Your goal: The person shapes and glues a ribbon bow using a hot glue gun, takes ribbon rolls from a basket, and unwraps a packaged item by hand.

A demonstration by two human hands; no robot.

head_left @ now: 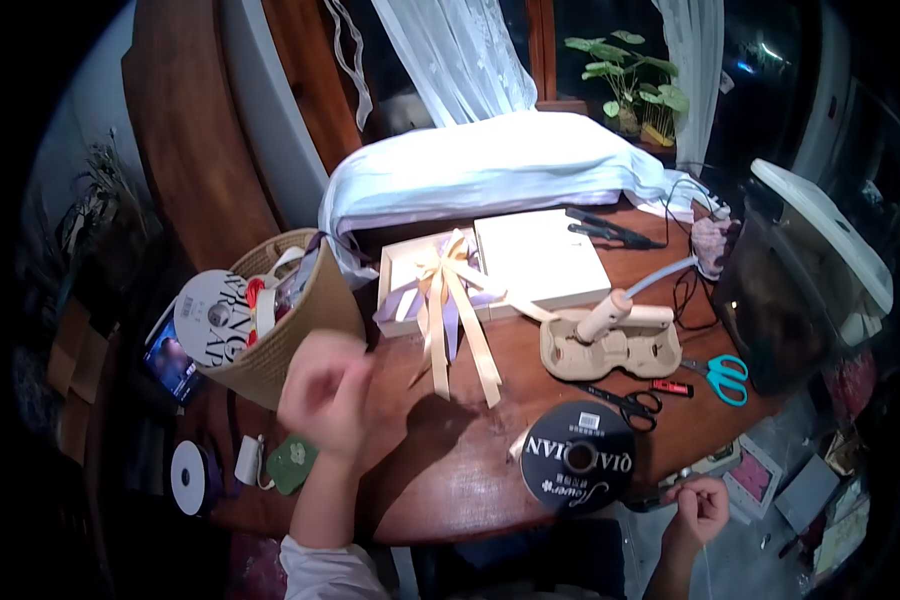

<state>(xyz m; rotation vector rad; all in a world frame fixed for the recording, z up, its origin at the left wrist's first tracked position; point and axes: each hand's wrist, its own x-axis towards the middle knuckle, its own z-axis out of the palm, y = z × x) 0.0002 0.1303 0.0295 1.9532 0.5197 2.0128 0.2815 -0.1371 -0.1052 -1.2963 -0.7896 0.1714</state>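
My left hand is raised over the table's left side, in front of the woven basket. Its fingers are curled closed and a little blurred; what they hold, if anything, is hidden. Beyond the table's front right edge, my right hand is closed, with a thin pale strand hanging below it. Left of that hand, a black ribbon spool with white lettering lies at the table edge. A bow of cream and lilac ribbons rests on an open cream box, its tails trailing onto the wood.
An egg-carton-like tray holds a glue gun. Black scissors, a red cutter and teal scissors lie nearby. A dark lidded bin stands right. White spool and green pad sit left.
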